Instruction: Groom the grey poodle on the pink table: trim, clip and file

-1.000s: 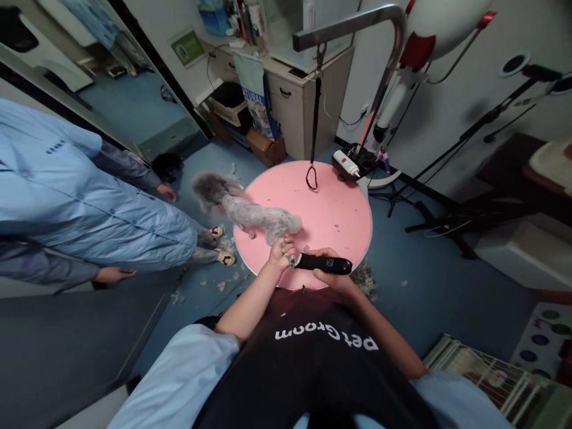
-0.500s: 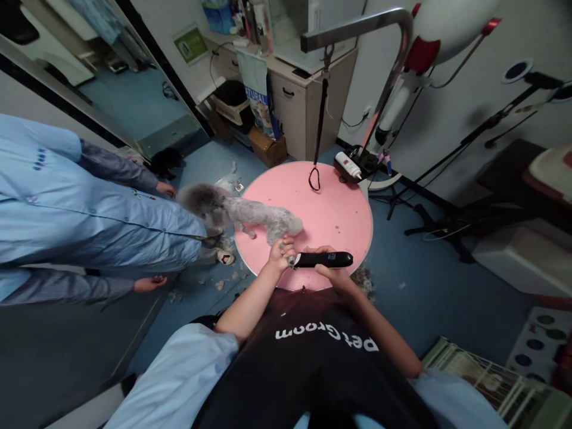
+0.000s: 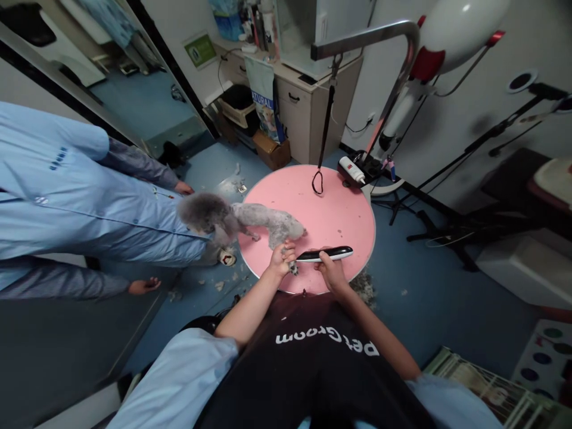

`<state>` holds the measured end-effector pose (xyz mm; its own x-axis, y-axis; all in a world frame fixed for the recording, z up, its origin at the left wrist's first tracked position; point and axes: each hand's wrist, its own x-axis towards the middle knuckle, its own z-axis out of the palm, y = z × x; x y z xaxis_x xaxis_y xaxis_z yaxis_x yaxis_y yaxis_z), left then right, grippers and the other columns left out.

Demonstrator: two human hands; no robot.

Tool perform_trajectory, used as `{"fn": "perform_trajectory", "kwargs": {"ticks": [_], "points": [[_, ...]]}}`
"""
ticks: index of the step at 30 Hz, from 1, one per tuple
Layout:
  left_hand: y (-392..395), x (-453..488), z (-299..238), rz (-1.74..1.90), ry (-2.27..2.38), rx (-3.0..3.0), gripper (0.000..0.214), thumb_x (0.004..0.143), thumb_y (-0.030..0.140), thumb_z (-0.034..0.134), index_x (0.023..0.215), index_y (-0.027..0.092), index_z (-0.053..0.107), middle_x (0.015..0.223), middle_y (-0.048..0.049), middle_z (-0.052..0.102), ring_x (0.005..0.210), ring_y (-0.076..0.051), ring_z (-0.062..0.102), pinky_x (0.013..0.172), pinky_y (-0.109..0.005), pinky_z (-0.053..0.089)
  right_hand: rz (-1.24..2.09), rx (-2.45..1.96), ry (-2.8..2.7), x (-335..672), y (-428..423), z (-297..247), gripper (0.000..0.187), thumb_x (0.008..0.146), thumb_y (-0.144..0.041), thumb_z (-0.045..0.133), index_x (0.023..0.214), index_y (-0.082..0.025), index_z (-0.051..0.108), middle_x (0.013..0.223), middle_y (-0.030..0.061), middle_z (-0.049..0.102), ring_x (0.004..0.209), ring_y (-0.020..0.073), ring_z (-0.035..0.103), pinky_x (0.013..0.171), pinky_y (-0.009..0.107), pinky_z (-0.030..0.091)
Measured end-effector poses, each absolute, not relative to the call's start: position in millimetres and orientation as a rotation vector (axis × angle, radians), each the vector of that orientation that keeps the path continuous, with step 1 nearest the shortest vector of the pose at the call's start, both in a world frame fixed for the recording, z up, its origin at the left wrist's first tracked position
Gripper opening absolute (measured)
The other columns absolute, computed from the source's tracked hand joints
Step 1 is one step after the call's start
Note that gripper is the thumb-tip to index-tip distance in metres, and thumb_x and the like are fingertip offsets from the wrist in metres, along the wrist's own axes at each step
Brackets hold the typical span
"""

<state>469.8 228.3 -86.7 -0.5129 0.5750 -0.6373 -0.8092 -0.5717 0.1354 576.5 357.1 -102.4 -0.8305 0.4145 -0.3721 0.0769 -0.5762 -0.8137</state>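
Note:
A grey dog (image 3: pixel 259 215) stands on the round pink grooming table (image 3: pixel 344 208), its body clipped short and its fluffy head toward the person at the left. My left hand (image 3: pixel 282 257) is closed around one of its legs, and the paw (image 3: pixel 293 268) sticks out below my fingers. In my right hand (image 3: pixel 331 269) I hold a black-and-white hair clipper (image 3: pixel 325 254), lying roughly level. The clipper's head end points left, close beside the held leg; whether it touches the fur I cannot tell.
A person in a light blue coat (image 3: pixel 134 208) stands at the left against the dog's head. A noose (image 3: pixel 317 182) hangs from a metal arm (image 3: pixel 366 39) over the table. A white bottle (image 3: pixel 352 170) lies in a black holder at the rim. Cut hair (image 3: pixel 364 286) litters the floor.
My right hand has turned the clipper, so its white side now shows below the black. The dog's head has turned slightly. The whole view has shifted a little.

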Motion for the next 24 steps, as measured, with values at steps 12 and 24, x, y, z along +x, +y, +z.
{"fn": "perform_trajectory", "kwargs": {"ticks": [12,24], "points": [[226.4,475.4,-82.1,2.133,0.424,-0.74,0.026,0.091,0.006,0.025,0.074,0.016,0.041,0.051,0.0074,0.039,0.028,-0.001,0.021,0.031,-0.011,0.013,2.624,-1.003,-0.964,577.1,344.4,-118.4,0.031,0.065,-0.041,0.073,0.075,-0.02,0.053,0.057,-0.0057,0.057,0.042,0.0066,0.045,0.04,0.019,0.036],[223.1,474.9,-94.5,2.085,0.548,-0.7,0.02,0.083,0.001,0.034,0.075,0.016,0.043,0.053,0.0072,0.039,0.029,-0.001,0.021,0.03,-0.012,0.014,2.472,-1.005,-1.233,576.1,341.0,-112.8,0.033,0.066,-0.045,0.072,0.07,-0.018,0.053,0.052,-0.0047,0.054,0.04,0.0077,0.044,0.038,0.021,0.036]]}}
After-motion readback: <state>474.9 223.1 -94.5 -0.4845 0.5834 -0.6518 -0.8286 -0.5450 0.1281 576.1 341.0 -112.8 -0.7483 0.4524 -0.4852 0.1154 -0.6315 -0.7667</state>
